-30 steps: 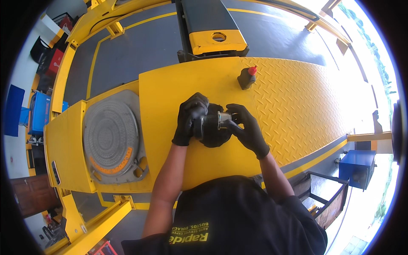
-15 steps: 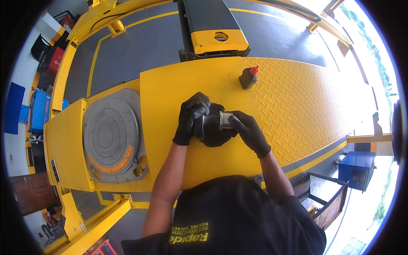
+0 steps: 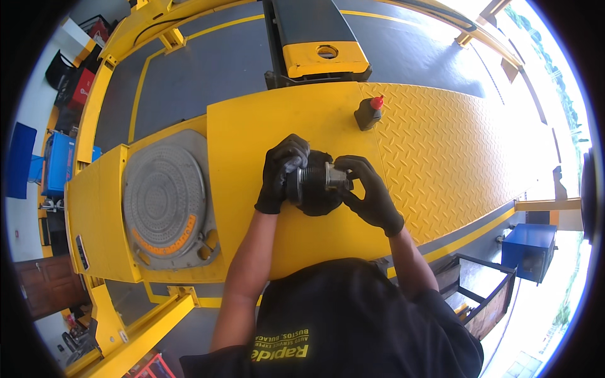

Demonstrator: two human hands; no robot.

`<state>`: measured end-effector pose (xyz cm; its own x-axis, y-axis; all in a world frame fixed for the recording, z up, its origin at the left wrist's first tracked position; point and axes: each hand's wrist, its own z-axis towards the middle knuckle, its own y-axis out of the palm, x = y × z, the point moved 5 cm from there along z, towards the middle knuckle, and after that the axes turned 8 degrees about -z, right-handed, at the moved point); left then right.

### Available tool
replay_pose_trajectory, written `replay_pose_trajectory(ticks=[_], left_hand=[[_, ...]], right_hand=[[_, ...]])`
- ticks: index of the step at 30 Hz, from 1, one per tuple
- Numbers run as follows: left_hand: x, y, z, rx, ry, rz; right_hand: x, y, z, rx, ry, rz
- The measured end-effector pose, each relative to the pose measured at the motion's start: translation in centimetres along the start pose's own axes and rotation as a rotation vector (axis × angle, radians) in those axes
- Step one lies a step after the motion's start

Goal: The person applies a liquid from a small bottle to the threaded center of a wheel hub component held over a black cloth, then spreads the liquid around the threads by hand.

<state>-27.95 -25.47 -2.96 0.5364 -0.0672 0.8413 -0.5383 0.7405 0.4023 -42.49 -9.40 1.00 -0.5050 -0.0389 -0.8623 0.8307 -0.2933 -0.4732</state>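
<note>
My left hand (image 3: pixel 283 170), in a black glove, is closed on the left end of a threaded metal part (image 3: pixel 312 177) with a wide dark rim. My right hand (image 3: pixel 372 198), also gloved, has its fingers curled round the silvery fitting (image 3: pixel 334 176) at the part's right end, index finger over the top and thumb lower down. A larger round black object (image 3: pixel 321 205) lies beneath the part on the smooth yellow platform (image 3: pixel 246 126); its details are hidden. A dark bottle with a red cap (image 3: pixel 367 116) stands upright beyond my right hand.
A round grey turntable plate (image 3: pixel 161 189) is at left, a textured yellow plate (image 3: pixel 441 145) at right. A dark and yellow lift section (image 3: pixel 315 38) lies beyond the platform. A blue metal box (image 3: pixel 528 251) and a dark metal frame (image 3: pixel 479 271) are at lower right.
My right hand's fingers have shifted on the fitting; the thumb that lay across it half a second ago now sits lower. My left hand keeps its hold, slightly higher in view.
</note>
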Motion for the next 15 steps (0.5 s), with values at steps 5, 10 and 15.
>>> replay_pose_trajectory(ticks=[5, 10, 15], left_hand=[[0.0, 0.1, -0.1, -0.003, -0.008, 0.018], [0.1, -0.1, 0.0, 0.004, 0.023, -0.007], [-0.2, -0.3, 0.0, 0.017, 0.012, -0.071]], right_hand=[[2.0, 0.1, -0.5, 0.096, 0.105, 0.071], [1.4, 0.3, -0.3, -0.077, 0.177, 0.083], [-1.0, 0.0, 0.0, 0.109, -0.107, -0.263]])
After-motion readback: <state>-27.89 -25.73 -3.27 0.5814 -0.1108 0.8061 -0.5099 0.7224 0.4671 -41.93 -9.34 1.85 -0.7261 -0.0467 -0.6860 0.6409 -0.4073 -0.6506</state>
